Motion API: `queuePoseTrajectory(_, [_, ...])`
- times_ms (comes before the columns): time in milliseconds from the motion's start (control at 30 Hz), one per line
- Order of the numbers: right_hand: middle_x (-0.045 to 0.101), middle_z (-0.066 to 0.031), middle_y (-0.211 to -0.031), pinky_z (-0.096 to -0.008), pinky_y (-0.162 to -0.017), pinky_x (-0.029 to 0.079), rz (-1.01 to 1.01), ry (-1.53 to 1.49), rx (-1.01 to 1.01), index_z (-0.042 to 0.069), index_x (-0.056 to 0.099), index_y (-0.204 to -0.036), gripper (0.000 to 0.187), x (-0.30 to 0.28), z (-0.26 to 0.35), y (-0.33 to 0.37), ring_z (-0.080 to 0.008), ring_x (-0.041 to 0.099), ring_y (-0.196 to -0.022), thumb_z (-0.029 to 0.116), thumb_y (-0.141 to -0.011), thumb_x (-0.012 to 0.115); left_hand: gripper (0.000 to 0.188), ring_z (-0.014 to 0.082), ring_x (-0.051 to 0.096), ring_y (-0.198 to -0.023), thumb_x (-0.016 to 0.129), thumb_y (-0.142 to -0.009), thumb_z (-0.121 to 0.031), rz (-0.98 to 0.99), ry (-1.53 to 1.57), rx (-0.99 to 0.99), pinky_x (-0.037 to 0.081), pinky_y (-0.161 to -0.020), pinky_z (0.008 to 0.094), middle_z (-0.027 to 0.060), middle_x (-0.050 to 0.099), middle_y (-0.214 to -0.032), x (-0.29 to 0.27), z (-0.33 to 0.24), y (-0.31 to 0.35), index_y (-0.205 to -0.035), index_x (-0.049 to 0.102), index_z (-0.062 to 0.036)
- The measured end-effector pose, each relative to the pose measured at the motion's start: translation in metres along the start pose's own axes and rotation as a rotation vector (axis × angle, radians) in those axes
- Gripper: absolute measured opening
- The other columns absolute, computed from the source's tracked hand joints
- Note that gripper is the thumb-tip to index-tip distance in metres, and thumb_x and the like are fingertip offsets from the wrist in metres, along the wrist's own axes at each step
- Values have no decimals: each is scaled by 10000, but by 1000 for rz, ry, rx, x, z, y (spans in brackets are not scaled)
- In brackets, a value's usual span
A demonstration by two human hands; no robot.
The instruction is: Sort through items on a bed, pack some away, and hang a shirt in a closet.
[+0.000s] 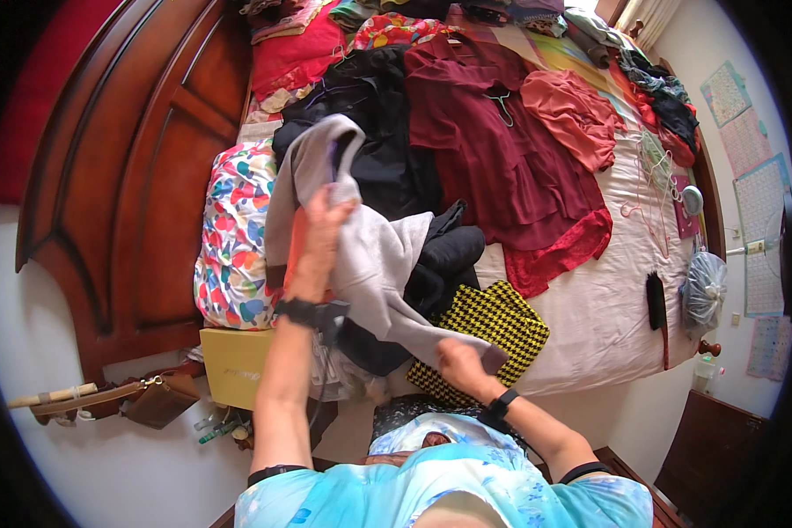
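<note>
A grey sweatshirt (370,264) stretches between my two hands over the near left part of the bed. My left hand (326,231) is closed on it just below the raised collar, where something purple shows inside the opening. Farther right and nearer to me, my right hand (465,370) grips a sleeve close to its darker cuff. Under that sleeve lies a yellow and black houndstooth cloth (510,326). Black folded clothing (449,255) is bunched beside the sweatshirt, and a larger black garment (383,114) spreads out behind it.
A maroon dress (475,132) and a coral top (576,114) lie across the bed (581,343). Loose hangers (651,211) and a black brush (656,301) are at the right. A patterned pillow (238,229) and yellow box (233,365) sit by the wooden headboard (150,176).
</note>
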State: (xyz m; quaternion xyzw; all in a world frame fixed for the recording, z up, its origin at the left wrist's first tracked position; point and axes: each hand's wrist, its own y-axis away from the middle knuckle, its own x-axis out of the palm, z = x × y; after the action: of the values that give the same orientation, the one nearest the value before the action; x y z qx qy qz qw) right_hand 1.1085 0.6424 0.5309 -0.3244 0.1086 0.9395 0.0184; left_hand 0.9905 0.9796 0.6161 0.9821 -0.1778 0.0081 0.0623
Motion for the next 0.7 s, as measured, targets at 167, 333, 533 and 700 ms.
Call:
queuePoseTrajectory(167, [541,-185,-944,-436,-744,460,-400,127,82,41,531,-1045,372,-65,3,-62,-375,551,-863,6,-687,626,279,136,633,-815,619,-841,-126,-251,225,97,531,-750,274,73,646,-933,-73,-124,66,-1091,526,-42])
queuePoseTrajectory(333, [408,-148,-1293,-459,-929,390,-188,271,-100,198,349,-1391,996,-96,57,-122,-364,437,-1107,86,-511,802,300,149,627,-813,631,-857,-186,-398,62,268,519,-690,272,96,638,-933,-90,-201,125,-1091,530,-27])
queuePoseTrajectory(533, [350,-185,-1291,-508,-893,424,-3,447,148,244,334,-1384,989,-58,50,-151,-420,462,-1095,176,-534,833,507,256,523,-1135,495,-919,-410,13,687,212,376,-996,428,120,554,-1242,-126,-264,187,-1250,515,-26])
queuePoseTrajectory(700, [467,-177,-1110,-480,-810,484,-168,301,105,180,363,-1350,830,-32,5,-171,-413,528,-990,126,-622,757,523,238,508,-1152,525,-904,-394,-76,389,337,383,-996,401,116,546,-1242,-140,-287,233,-1258,497,-10])
